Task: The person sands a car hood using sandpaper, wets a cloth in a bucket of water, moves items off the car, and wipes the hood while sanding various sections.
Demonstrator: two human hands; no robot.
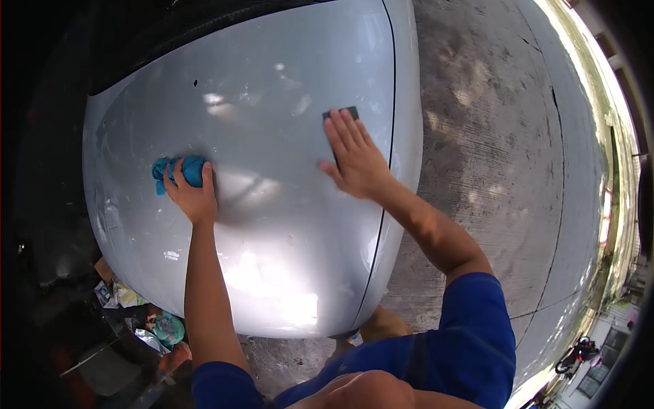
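Observation:
A silver car hood (272,211) spreads out below me, with bright reflections and small pale marks on its surface. My left hand (194,194) is closed around a crumpled blue cloth (195,170) that rests on the left part of the hood. Near the hood's right seam, my right hand (357,157) presses a dark piece of sandpaper (351,111) against the panel. Its fingers lie flat over the sheet, the thumb stands apart, and most of the sheet is hidden under the hand.
Concrete pavement (477,157) runs along the right side of the car. At the lower left, bags and litter (167,328) lie on the ground beside the bumper end. A dark windshield area (170,27) borders the hood at the top left. Far off at lower right stands a motorcycle (579,354).

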